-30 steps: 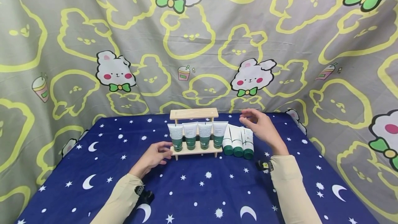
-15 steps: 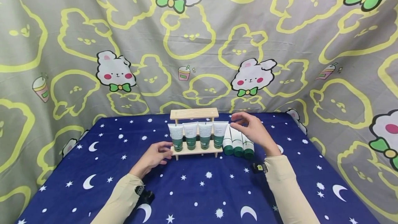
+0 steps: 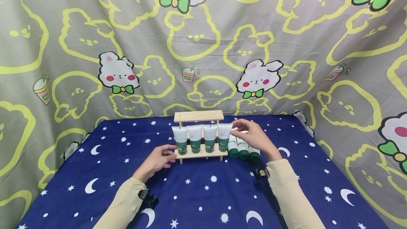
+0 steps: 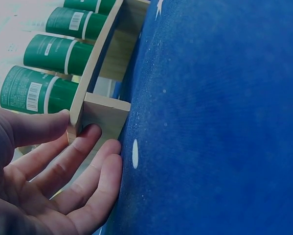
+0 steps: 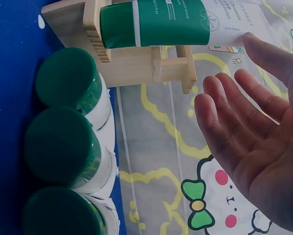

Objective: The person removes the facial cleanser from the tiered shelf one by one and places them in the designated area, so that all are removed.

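Note:
My left hand (image 3: 156,160) grips the left end of a two-tier wooden display rack (image 3: 198,116), thumb on the lower shelf's edge and a finger beneath it, as the left wrist view shows. On that shelf several white-and-green squeeze tubes (image 3: 195,139) stand upright in a row, green caps down. At the rack's right end, my right hand (image 3: 254,137) has its thumb at the white top of the rightmost tube (image 5: 173,23). In the right wrist view its other fingers (image 5: 229,110) are apart from that tube, loosely bent.
Three more squeeze tubes lie side by side right of the rack, caps (image 5: 56,144) toward the person; the right hand partly covers them. A dark blue cloth (image 3: 190,200) with moons and stars covers the table. A patterned grey curtain (image 3: 216,66) hangs behind.
My right hand has moved left and slightly down, from above the lying tubes to the rightmost standing tube. The left hand has stayed on the rack.

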`<state>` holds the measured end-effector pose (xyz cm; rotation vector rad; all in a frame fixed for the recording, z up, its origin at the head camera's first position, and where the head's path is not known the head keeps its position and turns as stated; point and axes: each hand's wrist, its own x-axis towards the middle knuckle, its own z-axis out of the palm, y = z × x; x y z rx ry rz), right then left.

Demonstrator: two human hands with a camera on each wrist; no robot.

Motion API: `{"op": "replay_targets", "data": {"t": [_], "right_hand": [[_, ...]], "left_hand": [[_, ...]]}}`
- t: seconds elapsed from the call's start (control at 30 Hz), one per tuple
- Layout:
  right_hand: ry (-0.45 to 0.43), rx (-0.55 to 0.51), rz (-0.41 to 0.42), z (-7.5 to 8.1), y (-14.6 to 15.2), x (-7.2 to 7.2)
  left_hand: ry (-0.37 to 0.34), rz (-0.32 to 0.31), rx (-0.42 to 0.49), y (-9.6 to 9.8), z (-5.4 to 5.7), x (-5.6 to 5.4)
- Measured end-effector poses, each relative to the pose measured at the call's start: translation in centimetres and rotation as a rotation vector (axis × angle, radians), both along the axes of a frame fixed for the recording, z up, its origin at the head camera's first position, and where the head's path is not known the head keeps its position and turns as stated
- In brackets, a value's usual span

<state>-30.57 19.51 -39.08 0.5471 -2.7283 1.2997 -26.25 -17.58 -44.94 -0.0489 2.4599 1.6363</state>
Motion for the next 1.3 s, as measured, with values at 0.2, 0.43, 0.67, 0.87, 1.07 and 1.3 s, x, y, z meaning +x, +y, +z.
{"op": "replay_targets", "data": {"t": [0.2, 0.43, 0.67, 0.87, 1.07, 1.3], "right_hand": [[-0.013, 0.017, 0.035, -0.1, -0.4, 0.1], [-0.022, 0.035, 0.066, -0.3, -0.9, 0.2], [-0.028, 0.037, 0.082, -0.6, -1.3, 0.2], [-0.022, 0.035, 0.105, -0.9, -1.4, 0.2], [-0.015, 0.042, 0.1, -0.9, -1.4, 0.2], [0.014, 0.058, 0.087, -0.5, -0.9, 0.3]], "left_hand": [[0.008, -0.006, 0.007, -0.1, -0.1, -0.1], [0.007, -0.003, 0.003, -0.1, -0.2, -0.1], [0.006, -0.008, 0.003, -0.1, -0.1, 0.0], [0.002, -0.007, 0.003, -0.2, -0.1, 0.0], [0.005, -0.006, 0.001, -0.1, -0.1, 0.0], [0.006, -0.008, 0.002, -0.1, -0.2, 0.0]]}}
